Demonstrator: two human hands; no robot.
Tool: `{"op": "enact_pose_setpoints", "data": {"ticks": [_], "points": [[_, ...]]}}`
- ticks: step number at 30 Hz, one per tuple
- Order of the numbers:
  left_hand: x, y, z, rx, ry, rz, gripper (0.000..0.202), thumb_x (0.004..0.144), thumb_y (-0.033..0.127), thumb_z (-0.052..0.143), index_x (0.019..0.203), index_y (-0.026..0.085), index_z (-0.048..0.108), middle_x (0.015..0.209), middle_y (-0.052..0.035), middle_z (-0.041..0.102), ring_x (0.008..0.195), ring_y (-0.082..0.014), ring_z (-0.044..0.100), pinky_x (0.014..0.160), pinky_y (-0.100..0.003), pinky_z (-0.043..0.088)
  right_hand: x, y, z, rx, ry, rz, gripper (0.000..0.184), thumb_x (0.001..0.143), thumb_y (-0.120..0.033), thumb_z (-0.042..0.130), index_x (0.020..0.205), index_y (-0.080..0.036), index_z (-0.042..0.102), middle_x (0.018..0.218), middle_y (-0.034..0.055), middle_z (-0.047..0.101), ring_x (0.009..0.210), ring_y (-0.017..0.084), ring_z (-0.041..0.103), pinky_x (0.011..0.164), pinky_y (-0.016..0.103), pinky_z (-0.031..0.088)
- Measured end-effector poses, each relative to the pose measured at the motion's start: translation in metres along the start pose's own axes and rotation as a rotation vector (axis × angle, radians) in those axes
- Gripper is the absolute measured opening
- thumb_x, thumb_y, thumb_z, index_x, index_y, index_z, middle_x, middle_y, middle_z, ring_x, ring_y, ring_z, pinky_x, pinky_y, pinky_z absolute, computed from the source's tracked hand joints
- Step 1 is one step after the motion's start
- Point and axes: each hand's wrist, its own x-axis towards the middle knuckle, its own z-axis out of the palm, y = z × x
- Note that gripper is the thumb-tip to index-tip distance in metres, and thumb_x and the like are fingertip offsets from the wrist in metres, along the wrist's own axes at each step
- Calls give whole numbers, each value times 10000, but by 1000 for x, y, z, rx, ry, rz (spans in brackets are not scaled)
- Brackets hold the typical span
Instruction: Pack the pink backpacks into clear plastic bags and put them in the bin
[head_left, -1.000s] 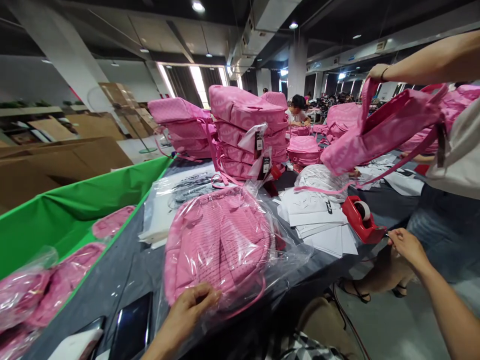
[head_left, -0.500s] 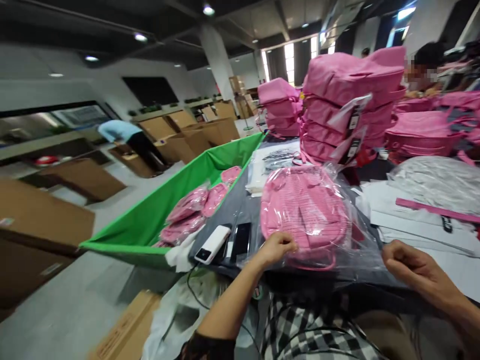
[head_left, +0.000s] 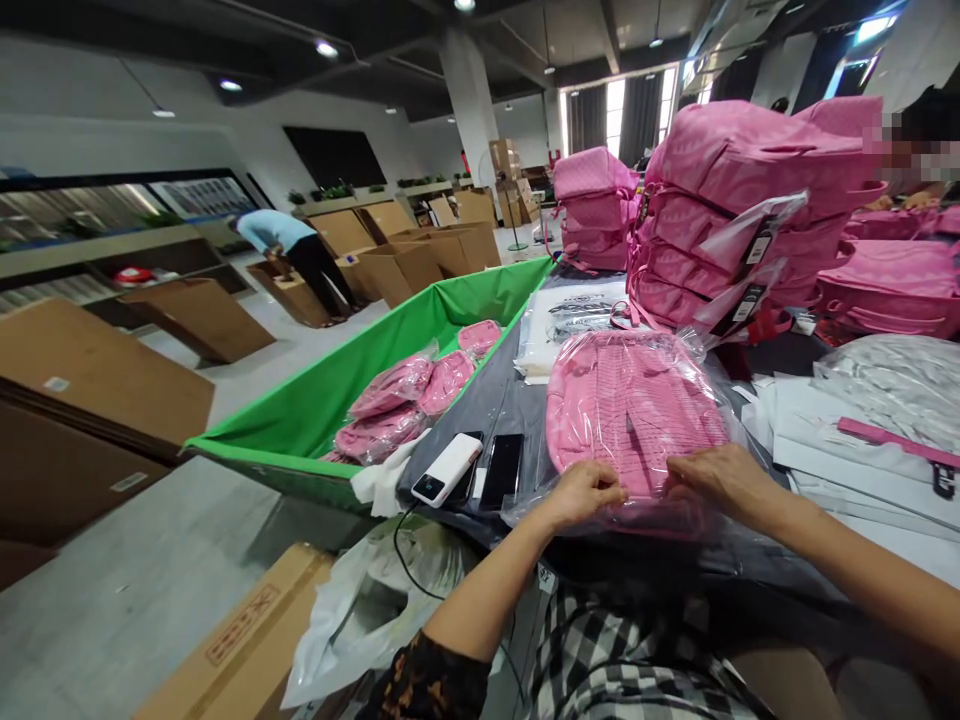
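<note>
A pink backpack (head_left: 637,400) lies flat on the dark table, inside a clear plastic bag (head_left: 724,400). My left hand (head_left: 589,495) is closed at the bag's near left edge, its fingers pinching the film. From the right, my right hand (head_left: 709,480) reaches over the lower part of the backpack, fingers curled onto the plastic near its bottom edge. Both hands sit close together at the near end of the bag. The right fingertips are partly hidden by the hand itself.
Left of the table stands a green bin (head_left: 300,400) with several bagged pink backpacks (head_left: 394,385). A white power bank (head_left: 448,468) and a phone (head_left: 502,470) lie by the left edge. Stacked backpacks (head_left: 735,210) rise behind. A person (head_left: 292,250) bends over cardboard boxes.
My right hand has moved left, from beside the white sheets onto the near end of the bagged backpack. The left hand stays at the bag's edge. The view has shifted slightly left.
</note>
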Motion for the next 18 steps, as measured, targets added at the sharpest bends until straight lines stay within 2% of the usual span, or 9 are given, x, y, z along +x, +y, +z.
{"op": "enact_pose_setpoints", "data": {"ticks": [4,7,9,11,12,14,16,18], "points": [[2,0,-1,59,-24,10,339,794,303,655,524,178,492,552,69,378,597,-102,372,590,-274,246,18,12,-12,80,-116,216,324,754,-399,834,793,-230,560,627,-21,631,595,157,575,553,280,170],[4,-1,0,75,-31,9,373,812,313,647,521,184,454,540,77,332,576,-95,336,573,-272,222,26,35,-11,340,-204,256,419,707,-472,850,724,-224,512,628,-44,595,606,139,539,560,261,245],[4,-2,1,82,-22,8,374,831,326,629,530,185,458,536,77,333,571,-95,336,569,-271,221,20,52,-9,451,-155,325,419,722,-473,819,703,-226,481,636,-45,583,613,138,525,565,253,295],[4,-3,1,91,-5,10,373,842,329,617,536,184,463,540,74,346,573,-97,344,568,-268,224,6,59,-8,422,40,430,388,767,-481,765,715,-233,472,648,-35,576,610,142,515,565,257,321],[4,-4,2,98,3,12,369,844,324,615,538,184,464,542,73,351,573,-98,345,567,-268,223,-3,57,-9,388,163,451,365,806,-493,726,732,-236,477,659,-28,575,608,144,511,567,260,331],[6,-5,2,116,14,19,363,849,319,615,546,183,470,549,70,358,575,-99,346,565,-267,221,-19,42,-7,362,330,376,305,901,-495,623,788,-239,501,687,-17,582,603,140,506,575,263,348],[7,-4,2,142,20,21,373,862,322,615,546,183,471,555,68,351,579,-103,347,565,-269,225,-26,20,-2,359,293,213,246,937,-447,597,829,-240,520,721,-15,606,608,132,519,586,259,347],[4,0,2,173,23,17,402,882,329,619,539,183,469,567,62,353,594,-111,366,580,-271,247,-22,1,6,287,120,155,245,866,-384,707,811,-237,518,739,-17,630,631,138,549,575,259,298]]}}
